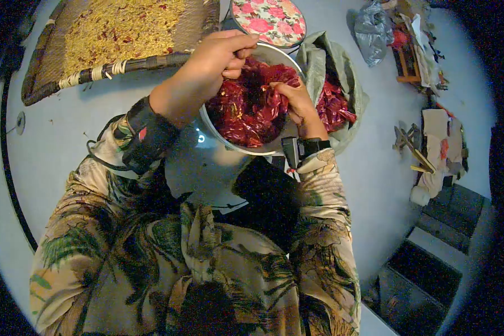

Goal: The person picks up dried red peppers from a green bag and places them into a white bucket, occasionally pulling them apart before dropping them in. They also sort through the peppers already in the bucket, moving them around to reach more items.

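Left hand [225, 59] is curled tight above the far-left edge of the basin [238, 148], any hold hidden, while dried red peppers [251, 124] inside are pinched by the right hand [300, 102] near the right edge, best worked low so that loose bits are caught.

This looks like a room in a home given over to handling food, rather than a factory or shop. A woven tray [137, 64] of yellow seeds [126, 31], a basin [238, 148] of what look like dried peppers [252, 126] and a sack [350, 67] share a plain pale floor [375, 185]. The flower-print stool [269, 19] is homely, as is the clutter [439, 140] along one side, plastic bag [372, 33] included.
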Tool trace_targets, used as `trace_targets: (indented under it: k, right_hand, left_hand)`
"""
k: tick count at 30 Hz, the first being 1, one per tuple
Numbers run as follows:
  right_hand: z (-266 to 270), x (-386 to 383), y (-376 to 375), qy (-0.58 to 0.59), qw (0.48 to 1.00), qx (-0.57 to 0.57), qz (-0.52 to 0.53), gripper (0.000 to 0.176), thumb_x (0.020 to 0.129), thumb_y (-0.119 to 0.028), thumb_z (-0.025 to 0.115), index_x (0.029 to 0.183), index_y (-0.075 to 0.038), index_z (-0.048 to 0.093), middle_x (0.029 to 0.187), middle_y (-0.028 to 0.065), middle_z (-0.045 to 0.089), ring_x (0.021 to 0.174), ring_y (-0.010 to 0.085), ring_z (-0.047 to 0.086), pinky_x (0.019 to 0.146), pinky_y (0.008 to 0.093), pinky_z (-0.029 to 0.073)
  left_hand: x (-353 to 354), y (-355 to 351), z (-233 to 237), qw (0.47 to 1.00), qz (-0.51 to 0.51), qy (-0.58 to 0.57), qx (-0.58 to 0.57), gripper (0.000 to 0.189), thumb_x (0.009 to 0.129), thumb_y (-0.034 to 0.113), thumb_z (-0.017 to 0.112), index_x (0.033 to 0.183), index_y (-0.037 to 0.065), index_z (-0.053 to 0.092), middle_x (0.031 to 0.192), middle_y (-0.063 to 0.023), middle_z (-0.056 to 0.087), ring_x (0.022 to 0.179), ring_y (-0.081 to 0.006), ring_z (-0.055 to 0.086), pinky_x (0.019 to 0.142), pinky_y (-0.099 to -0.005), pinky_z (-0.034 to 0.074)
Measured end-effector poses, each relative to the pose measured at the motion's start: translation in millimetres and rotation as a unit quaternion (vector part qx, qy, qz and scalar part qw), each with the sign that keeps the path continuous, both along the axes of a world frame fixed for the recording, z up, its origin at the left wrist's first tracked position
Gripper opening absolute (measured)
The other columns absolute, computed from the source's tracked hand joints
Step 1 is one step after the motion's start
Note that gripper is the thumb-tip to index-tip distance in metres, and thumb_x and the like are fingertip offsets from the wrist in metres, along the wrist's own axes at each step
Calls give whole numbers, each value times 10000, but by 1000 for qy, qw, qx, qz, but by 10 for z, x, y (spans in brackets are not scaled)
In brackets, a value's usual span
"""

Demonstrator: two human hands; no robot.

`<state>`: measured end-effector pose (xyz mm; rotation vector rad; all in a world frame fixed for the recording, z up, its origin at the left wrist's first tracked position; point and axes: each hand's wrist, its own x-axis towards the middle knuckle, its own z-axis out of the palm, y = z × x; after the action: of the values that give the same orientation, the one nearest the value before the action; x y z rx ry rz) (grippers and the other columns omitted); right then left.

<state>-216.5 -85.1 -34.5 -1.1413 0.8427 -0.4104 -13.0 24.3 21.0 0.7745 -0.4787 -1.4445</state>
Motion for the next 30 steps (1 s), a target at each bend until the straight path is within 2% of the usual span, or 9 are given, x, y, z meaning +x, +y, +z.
trace_targets:
  k: [3,6,10,14,15,19,22,26,30]
  right_hand:
    - [106,-148,-64,15,999,40,-25,335,741,-71,647,1065,-34,569,909,86,648,757,187,636,683,302,521]
    - [90,-374,-139,-54,994,64,-75,263,769,-140,642,1008,-36,609,871,73,654,723,173,633,656,292,520]
    - [163,-602,-296,-49,992,64,-93,256,841,-255,579,969,-41,636,892,57,657,781,166,623,699,278,509]
    - [363,-841,-230,-102,976,12,-191,319,882,-280,530,1072,-32,595,1026,86,625,914,193,597,787,338,498]
    - [341,-872,-313,-113,971,45,-207,339,873,-184,514,1167,-16,532,1104,96,588,999,190,563,850,330,472]
    - [355,-1168,-349,-39,969,-174,-172,544,745,34,459,1284,-11,400,1214,116,505,1099,210,503,936,318,407]
    - [557,-1285,-192,71,911,-385,-130,643,678,105,450,1307,-8,367,1250,125,477,1130,230,484,966,315,381]
    - [627,-1332,-171,49,904,-391,-167,556,706,105,505,1238,-23,411,1157,91,512,991,172,526,825,248,444]
    - [301,-1607,-412,37,910,-378,-167,540,748,33,578,1256,-41,409,1172,98,513,1042,204,517,867,308,441]
  left_hand:
    - [-29,-15,-34,1000,-4,-6,6,157,903,185,522,775,107,477,620,56,385,454,-10,294,370,-164,213]
    - [-88,-17,-8,1000,4,-17,20,148,903,183,520,784,106,480,615,60,378,456,-11,289,372,-165,210]
    - [-131,-24,3,1000,-6,-24,17,137,904,176,513,793,104,478,612,65,372,459,-11,286,372,-167,207]
    - [-153,-39,-10,999,-14,-25,22,119,905,172,507,809,106,481,622,66,378,463,-8,289,372,-160,210]
    - [-145,-41,-23,999,-13,-23,26,112,905,169,506,815,107,482,626,66,380,463,-7,290,372,-159,212]
    - [-160,-30,-10,999,-8,-16,38,80,898,162,512,840,111,492,641,66,394,463,-6,293,369,-155,217]
    - [-152,-48,-47,999,-13,-13,34,109,886,172,538,813,106,493,642,59,410,449,-9,288,367,-167,211]
    - [-193,-26,6,999,1,-19,48,174,875,189,568,752,90,493,630,45,413,422,-15,265,370,-184,201]
    - [-199,-23,3,999,0,-24,47,170,870,187,574,759,84,495,631,42,415,419,-19,267,366,-180,201]
